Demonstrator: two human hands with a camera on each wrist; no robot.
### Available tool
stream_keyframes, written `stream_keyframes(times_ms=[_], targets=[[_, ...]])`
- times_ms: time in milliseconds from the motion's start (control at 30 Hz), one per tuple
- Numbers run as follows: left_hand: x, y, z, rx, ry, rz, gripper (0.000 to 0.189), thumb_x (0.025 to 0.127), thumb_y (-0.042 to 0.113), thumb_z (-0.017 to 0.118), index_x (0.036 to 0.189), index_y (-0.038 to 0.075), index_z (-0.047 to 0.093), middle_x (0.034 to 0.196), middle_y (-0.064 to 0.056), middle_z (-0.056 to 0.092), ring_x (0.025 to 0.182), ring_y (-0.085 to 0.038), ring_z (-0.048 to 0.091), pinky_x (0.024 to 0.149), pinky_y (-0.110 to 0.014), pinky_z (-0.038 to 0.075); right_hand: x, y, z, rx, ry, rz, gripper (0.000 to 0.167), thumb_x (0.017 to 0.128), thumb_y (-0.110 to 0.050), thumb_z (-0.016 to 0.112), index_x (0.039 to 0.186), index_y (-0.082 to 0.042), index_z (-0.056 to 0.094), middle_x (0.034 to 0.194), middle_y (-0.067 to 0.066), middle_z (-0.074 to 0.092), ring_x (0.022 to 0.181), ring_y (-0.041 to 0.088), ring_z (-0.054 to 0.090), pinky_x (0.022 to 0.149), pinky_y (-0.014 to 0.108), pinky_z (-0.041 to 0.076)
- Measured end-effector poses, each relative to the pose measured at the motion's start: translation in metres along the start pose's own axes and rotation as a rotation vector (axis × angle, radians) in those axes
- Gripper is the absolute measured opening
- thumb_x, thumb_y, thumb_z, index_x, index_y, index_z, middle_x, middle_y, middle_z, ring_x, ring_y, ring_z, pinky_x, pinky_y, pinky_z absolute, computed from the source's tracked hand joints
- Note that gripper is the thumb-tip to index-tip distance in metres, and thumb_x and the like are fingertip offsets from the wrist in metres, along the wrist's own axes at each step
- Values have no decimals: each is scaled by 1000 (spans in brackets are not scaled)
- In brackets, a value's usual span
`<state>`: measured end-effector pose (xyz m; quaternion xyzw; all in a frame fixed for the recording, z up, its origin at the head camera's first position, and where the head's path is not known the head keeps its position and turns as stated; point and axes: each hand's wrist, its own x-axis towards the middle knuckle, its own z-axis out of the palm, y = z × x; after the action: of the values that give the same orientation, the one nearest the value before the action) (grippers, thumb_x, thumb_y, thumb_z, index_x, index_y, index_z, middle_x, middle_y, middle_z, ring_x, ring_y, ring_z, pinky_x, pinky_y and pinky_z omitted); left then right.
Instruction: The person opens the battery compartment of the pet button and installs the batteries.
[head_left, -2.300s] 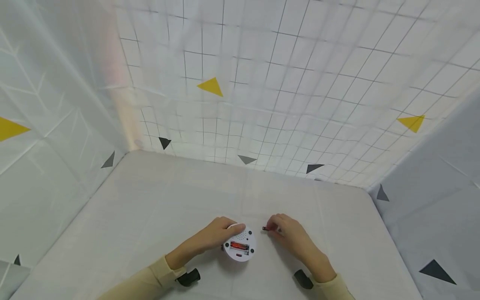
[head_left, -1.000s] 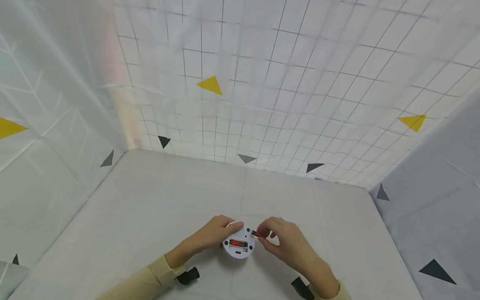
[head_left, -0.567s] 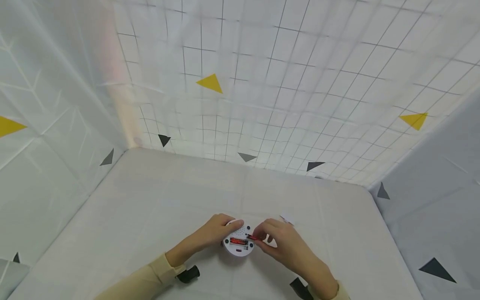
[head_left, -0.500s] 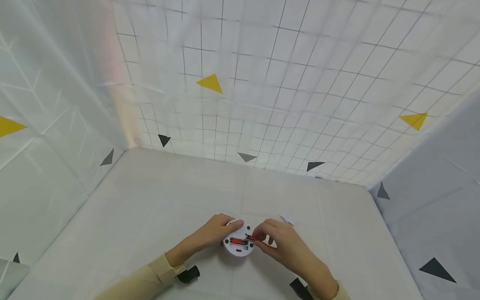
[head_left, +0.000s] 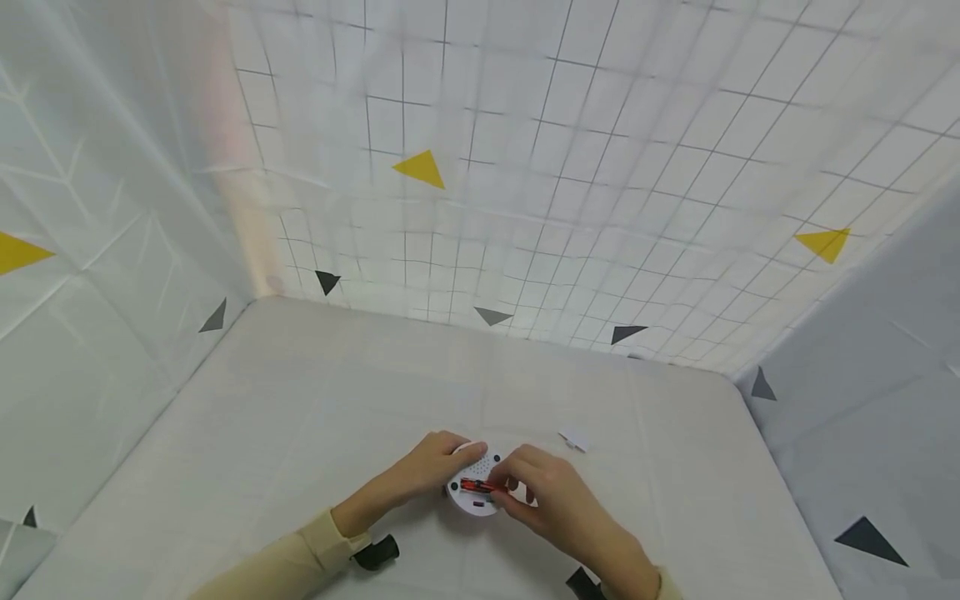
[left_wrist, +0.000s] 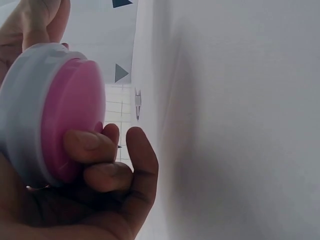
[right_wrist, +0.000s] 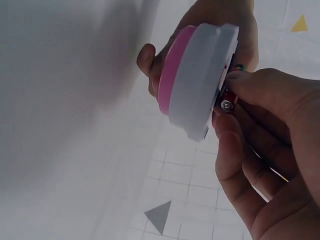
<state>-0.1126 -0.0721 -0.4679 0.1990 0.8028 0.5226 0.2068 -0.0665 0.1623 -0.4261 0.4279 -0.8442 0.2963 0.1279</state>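
Observation:
My left hand [head_left: 429, 468] grips a round white device [head_left: 463, 502], its thumb on the underside, which faces up and has small holes and dark feet. In the left wrist view its pink domed side [left_wrist: 75, 115] faces the curled fingers. One red battery [head_left: 472, 484] shows in the slot on the underside. My right hand [head_left: 551, 496] pinches a second red battery [right_wrist: 228, 102] between thumb and fingers, right at the slot. Its end cap shows in the right wrist view; the fingers hide part of the slot.
A small white cover [head_left: 574, 440] with a clip lies on the white tabletop [head_left: 360, 375], beyond my right hand. A black wrist camera [head_left: 377, 552] sits at the left cuff, another [head_left: 585, 583] at the right. White sheeting [head_left: 525, 167] with grid lines and triangles encloses the table.
My right hand has carried the battery leftward from beside the device to over its slot. The white cover, earlier hidden behind the right hand, is now in sight. The left hand stays nearly still.

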Motion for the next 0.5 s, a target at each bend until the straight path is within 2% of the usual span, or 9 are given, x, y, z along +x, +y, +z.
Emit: stream_keyframes(times_ms=[233, 367, 500], targets=[[-2, 0, 2, 14, 5, 5, 46, 109, 48, 49, 99, 15, 79, 83, 4, 72, 78, -11, 59, 70, -28, 43, 3, -3, 10, 6, 43, -83, 29, 84, -7, 88, 103, -19, 71, 94, -10, 67, 81, 1, 65, 71, 9, 47], [-2, -1, 3, 18, 5, 13, 45, 109, 48, 49, 99, 17, 80, 84, 5, 72, 76, -9, 59, 69, -28, 44, 4, -6, 15, 27, 72, -95, 28, 84, -8, 88, 105, -18, 72, 96, -10, 67, 84, 2, 66, 73, 10, 49], [-1, -1, 3, 44, 9, 23, 45, 109, 48, 49, 93, 18, 79, 81, 9, 68, 75, -7, 57, 69, -27, 43, 4, -8, 20, 43, 87, -103, 26, 86, -9, 87, 105, -18, 72, 99, -9, 68, 87, 3, 65, 74, 10, 49]])
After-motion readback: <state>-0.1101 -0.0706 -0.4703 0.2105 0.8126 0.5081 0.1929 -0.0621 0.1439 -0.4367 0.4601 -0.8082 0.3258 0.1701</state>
